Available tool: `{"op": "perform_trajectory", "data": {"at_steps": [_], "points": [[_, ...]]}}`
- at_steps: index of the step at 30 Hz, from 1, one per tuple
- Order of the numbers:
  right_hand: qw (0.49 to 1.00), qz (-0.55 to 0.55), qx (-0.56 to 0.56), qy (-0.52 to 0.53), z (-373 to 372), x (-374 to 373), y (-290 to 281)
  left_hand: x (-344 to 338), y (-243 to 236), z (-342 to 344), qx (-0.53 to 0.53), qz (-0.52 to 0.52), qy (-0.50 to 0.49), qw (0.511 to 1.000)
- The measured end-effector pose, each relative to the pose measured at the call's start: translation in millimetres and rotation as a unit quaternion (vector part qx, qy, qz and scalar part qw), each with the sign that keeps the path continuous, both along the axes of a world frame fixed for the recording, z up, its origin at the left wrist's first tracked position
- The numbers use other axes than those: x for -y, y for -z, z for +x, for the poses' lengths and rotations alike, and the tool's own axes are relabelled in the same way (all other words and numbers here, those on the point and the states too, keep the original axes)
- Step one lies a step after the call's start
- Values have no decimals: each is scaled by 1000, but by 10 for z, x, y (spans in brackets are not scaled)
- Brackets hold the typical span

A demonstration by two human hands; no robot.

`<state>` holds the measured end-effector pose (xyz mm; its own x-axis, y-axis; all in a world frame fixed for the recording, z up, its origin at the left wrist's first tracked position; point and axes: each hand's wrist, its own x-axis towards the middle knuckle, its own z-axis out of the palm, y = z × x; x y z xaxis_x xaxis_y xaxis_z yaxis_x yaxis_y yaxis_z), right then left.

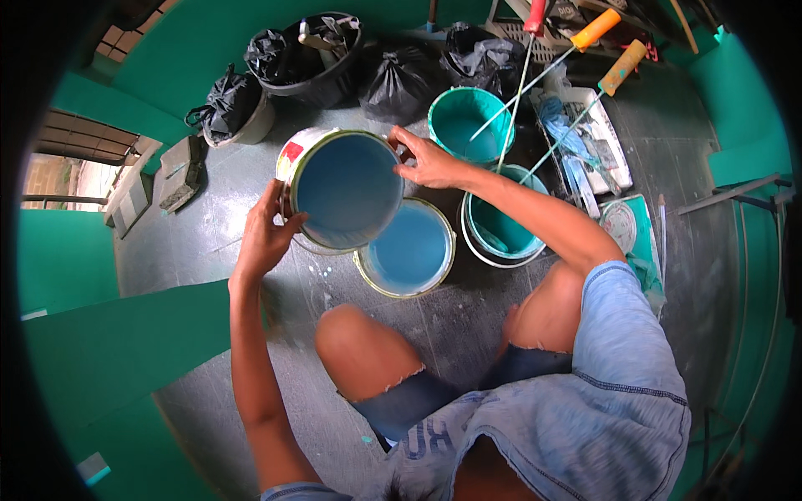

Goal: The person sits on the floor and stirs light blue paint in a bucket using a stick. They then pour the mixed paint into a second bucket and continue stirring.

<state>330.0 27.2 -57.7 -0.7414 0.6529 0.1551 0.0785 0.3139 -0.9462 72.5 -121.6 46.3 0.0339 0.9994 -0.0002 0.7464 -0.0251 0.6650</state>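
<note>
A round paint bucket point(290, 157) with pale blue liquid point(351, 200) inside is held up in both my hands, its mouth facing me. My left hand point(271, 219) grips its left side, thumb near the rim. On the upper right of the rim, my right hand point(424, 160) closes its fingers on the edge. Just below and to the right, a second bucket point(452, 255) with similar blue liquid stands on the floor, partly overlapped by the held one. Whether the two buckets touch cannot be seen.
Right of these stand a green-coated bucket point(436, 104) and a white-rimmed bucket point(473, 244), with paint roller handles point(595, 29) leaning out. A littered tray point(614, 142) lies beyond. Black bags point(399, 83) and a black tub point(313, 93) line the far wall. A green panel point(125, 334) stands left.
</note>
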Motion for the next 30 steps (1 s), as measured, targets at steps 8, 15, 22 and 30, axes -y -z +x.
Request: {"op": "perform_trajectory", "data": {"at_steps": [8,15,22,30], "points": [[1000,12,6,11,70,97,14,139,0,153,-3,11,-29,1000],[999,53,8,6,171,155,35,162,-41,227,-7,11,-13,1000],[998,51,0,28,209,260,19,225,-52,266,-7,12,-1,1000],[993,113,-21,30,236,315,77,299,-58,301,-3,-4,0,1000]]}}
